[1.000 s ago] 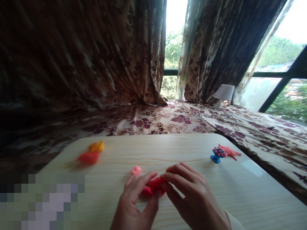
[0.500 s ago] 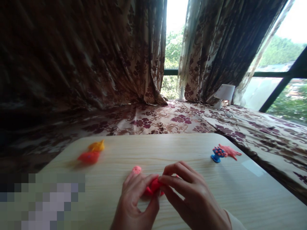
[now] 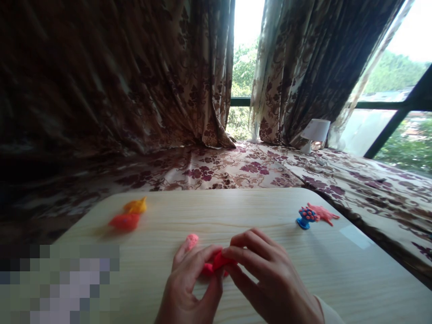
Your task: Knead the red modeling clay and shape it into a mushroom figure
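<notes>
The fingers of both hands were pinched round a bright red, rounded lump of clay-like material, above the pale wood-grained table. It looked light, soft and easily dented, best held lightly by its edges between thumb and fingertips.

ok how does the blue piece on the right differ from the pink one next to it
The blue piece stands upright on a round foot, while the pink piece lies low and spread out. The blue piece is dotted with pink on its rounded top; the pink piece looks pink all over, with thin points sticking out. Both sit on the table.
</notes>
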### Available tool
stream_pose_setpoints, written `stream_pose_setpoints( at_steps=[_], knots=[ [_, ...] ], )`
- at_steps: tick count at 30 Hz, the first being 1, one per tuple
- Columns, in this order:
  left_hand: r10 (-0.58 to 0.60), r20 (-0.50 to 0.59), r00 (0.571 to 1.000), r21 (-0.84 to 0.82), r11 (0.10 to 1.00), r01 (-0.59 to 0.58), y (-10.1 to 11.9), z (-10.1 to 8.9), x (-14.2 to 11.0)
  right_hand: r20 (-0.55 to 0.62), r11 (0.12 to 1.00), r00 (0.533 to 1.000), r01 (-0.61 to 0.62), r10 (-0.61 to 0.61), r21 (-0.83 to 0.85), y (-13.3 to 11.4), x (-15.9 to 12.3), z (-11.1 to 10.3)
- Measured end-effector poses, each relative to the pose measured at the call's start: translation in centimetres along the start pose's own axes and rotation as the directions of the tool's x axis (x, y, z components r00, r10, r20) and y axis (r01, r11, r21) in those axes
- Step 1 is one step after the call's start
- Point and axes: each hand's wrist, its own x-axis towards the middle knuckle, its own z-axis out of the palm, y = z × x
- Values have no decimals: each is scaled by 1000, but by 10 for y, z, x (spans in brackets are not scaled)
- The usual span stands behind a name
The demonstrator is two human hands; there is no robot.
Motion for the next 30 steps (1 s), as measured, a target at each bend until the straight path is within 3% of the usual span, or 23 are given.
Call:
stream_pose_setpoints(
  at_steps=[4, 11, 19, 24, 30],
  knots=[
    [-7, -6, 1000, 10, 1000, 7, 1, -1, 1, -17, 999, 999, 43, -43, 0, -1, 0, -1],
    [39, -11, 999, 13, 999, -39, -2, 1, 0, 0, 999, 1000, -15, 15, -31, -1, -1, -1],
    [-27, 28, 999, 24, 999, 26, -6, 1, -4, -5, 999, 999, 43, -43, 5, -1, -1, 0],
    [11, -10, 1000, 5, 1000, -11, -6, 1, -3, 17, 1000, 1000, 0, 0, 4, 1, -2, 0],
    [-56, -18, 998, -14, 998, 56, -3, 1, 0, 14, 999, 999, -33, 33, -34, 1, -2, 0]
  ],
)
